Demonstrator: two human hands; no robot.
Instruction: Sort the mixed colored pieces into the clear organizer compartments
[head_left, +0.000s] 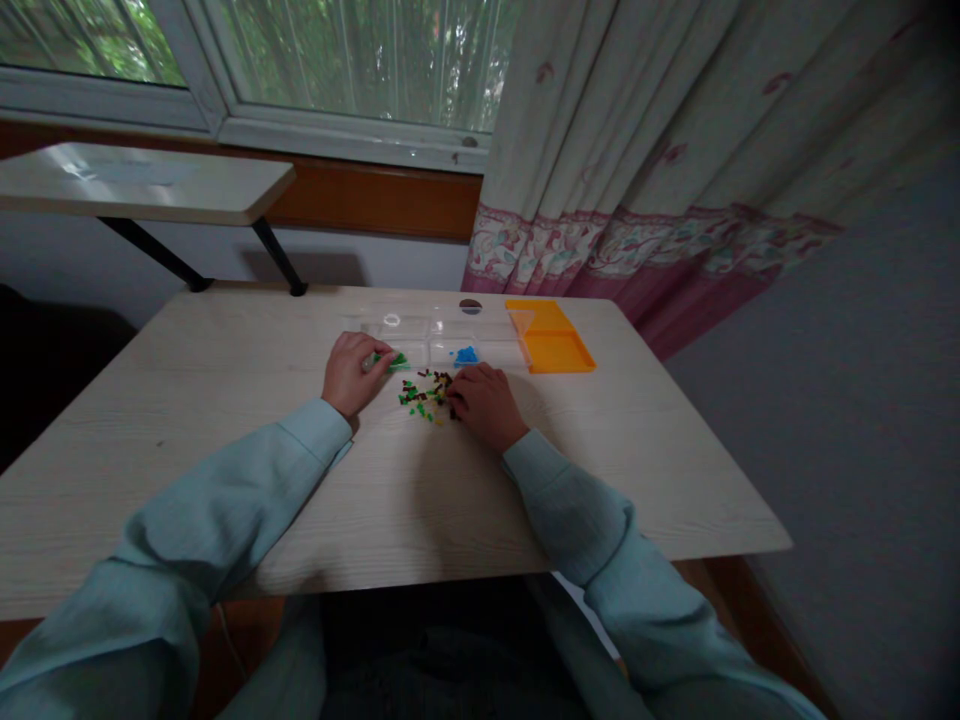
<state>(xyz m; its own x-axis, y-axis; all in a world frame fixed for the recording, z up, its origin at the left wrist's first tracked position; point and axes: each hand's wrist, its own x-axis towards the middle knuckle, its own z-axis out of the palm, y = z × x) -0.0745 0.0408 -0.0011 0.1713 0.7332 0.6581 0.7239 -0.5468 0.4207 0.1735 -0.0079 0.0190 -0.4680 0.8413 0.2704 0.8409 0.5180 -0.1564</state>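
Observation:
A small heap of tiny mixed beads (424,395), green, dark red and yellowish, lies on the pale wooden table (225,450). My left hand (351,372) is curled at the left of the heap, its fingers pinched on green beads beside a green pile (397,361) in a clear compartment box (439,340). My right hand (484,402) rests at the heap's right edge with its fingertips closed on the beads. A blue pile (466,355) sits in another compartment of the box.
An orange lid or tray (551,340) lies right of the clear box. A round hole (470,306) is in the table's far edge. A second table (142,180), a window and a patterned curtain (675,180) stand behind.

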